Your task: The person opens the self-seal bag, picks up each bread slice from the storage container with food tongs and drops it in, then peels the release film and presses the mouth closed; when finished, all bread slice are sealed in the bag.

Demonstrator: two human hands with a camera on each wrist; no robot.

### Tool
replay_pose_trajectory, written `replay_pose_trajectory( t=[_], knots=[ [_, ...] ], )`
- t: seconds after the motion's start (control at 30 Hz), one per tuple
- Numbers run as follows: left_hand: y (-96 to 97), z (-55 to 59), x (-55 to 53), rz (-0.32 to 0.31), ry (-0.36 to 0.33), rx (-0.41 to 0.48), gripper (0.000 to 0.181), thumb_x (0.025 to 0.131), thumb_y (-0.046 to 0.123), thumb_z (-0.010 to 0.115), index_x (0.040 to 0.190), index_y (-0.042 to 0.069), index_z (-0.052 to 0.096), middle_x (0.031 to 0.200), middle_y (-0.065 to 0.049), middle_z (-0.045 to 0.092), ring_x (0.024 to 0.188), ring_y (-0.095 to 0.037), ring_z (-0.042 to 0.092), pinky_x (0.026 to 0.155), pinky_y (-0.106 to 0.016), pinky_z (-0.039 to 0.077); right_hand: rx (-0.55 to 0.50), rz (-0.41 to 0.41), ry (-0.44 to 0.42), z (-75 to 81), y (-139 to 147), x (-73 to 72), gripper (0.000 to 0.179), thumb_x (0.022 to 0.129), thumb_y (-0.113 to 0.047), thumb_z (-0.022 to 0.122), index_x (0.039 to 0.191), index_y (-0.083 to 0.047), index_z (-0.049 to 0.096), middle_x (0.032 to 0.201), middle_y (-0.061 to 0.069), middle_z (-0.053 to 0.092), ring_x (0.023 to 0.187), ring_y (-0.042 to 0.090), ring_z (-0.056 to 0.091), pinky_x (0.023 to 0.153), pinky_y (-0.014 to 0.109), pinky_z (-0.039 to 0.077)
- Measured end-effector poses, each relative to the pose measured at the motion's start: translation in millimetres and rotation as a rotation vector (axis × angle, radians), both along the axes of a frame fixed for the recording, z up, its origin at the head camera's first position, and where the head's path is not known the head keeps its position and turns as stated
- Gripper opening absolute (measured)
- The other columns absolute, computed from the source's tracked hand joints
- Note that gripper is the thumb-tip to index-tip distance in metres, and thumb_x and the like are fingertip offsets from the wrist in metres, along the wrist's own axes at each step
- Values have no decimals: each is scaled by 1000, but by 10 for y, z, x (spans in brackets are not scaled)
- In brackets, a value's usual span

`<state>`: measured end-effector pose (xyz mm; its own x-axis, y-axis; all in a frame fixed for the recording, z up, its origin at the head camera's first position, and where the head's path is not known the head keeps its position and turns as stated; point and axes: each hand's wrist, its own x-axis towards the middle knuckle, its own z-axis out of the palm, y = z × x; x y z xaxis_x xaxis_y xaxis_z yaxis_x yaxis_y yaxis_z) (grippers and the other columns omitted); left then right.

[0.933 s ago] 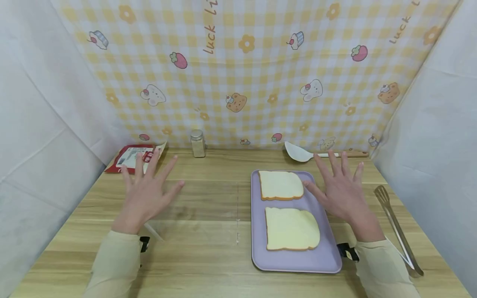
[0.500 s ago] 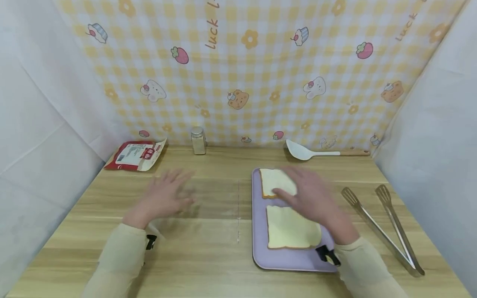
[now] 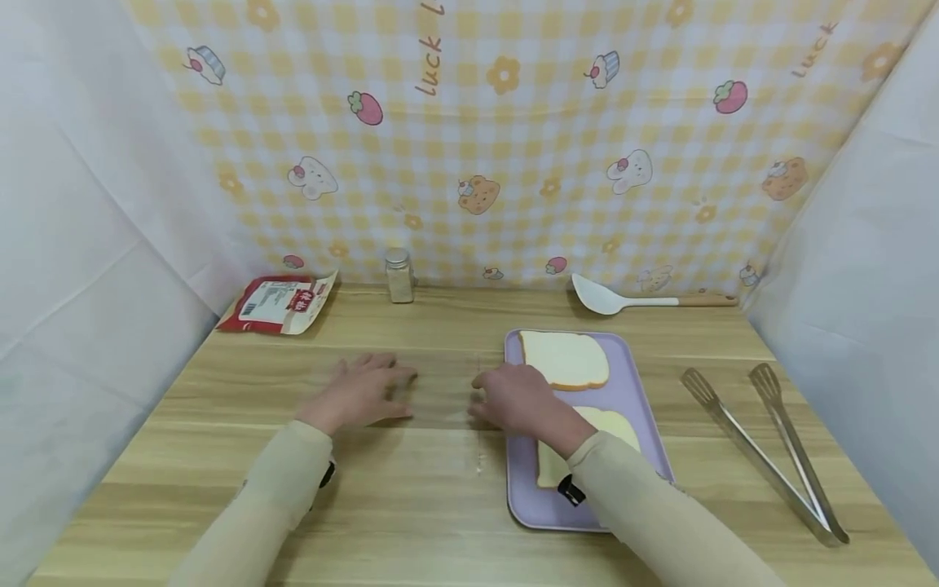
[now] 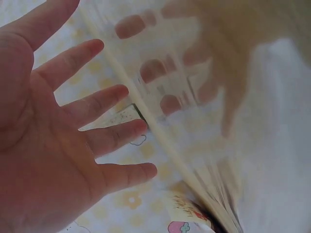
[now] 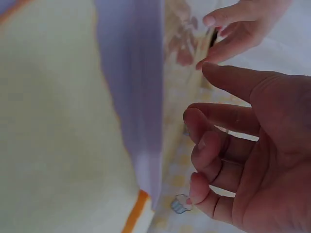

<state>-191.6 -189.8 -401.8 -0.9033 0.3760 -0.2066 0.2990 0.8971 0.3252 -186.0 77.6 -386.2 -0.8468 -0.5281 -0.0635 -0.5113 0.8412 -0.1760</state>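
My left hand (image 3: 359, 393) hovers over the table, left of the tray, with its fingers spread and straight in the left wrist view. Under and between the hands lies a clear, glossy sheet (image 3: 440, 391), which mirrors the fingertips. At the tray's left edge, my right hand (image 3: 515, 398) has its fingers loosely bent; the right wrist view shows nothing in that hand (image 5: 262, 145). A lilac tray (image 3: 522, 505) carries two slices of white bread: the far slice (image 3: 568, 359) shows almost whole, while the near slice (image 3: 609, 422) is partly hidden by the right forearm.
Metal tongs (image 3: 763, 466) lie spread on the right. Along the back are a white ladle-like spoon (image 3: 600, 297) with a wooden handle, a small glass jar (image 3: 399, 277) with a metal lid, and a red and cream packet (image 3: 282, 303). A checked curtain (image 3: 506, 147) hangs behind.
Both hands have come inward and lower, the right one crossing leftward over the tray to its left edge. The right fingers went from spread to loosely bent. Tray, bread and tongs stay put.
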Motion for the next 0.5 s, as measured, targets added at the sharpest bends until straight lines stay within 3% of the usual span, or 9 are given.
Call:
replay_pose_trajectory(
  t=[0.1, 0.2, 0.33, 0.5],
  knots=[
    [46, 2, -12, 16, -23, -7, 69, 97, 46, 76, 157, 21, 53, 169, -24, 35, 155, -56, 27, 115, -87, 13, 38, -41, -38, -47, -14, -59, 19, 95, -40, 77, 93, -21, 75, 90, -2, 75, 75, 22, 66, 61, 47, 54],
    [64, 0, -9, 33, -42, -24, 70, 96, 46, 76, 157, 22, 52, 169, -25, 34, 154, -56, 28, 114, -88, 16, 66, -72, -67, -85, -28, -95, 31, 92, -46, 81, 78, -24, 63, 77, -5, 65, 70, 19, 59, 59, 46, 50],
    [69, -1, 2, 45, -50, -30, 69, 96, 46, 76, 156, 21, 53, 168, -25, 35, 153, -55, 31, 113, -88, 18, 112, -101, -69, -122, -53, -106, 41, 87, -53, 83, 78, -24, 56, 74, -5, 59, 71, 20, 59, 63, 46, 47],
    [67, -1, -2, 41, -38, -30, 66, 96, 45, 77, 154, 21, 55, 167, -25, 37, 152, -55, 34, 111, -88, 24, 147, -102, -57, -138, -75, -100, 40, 87, -54, 83, 85, -24, 56, 76, -4, 58, 74, 21, 59, 66, 46, 47]
  ],
)
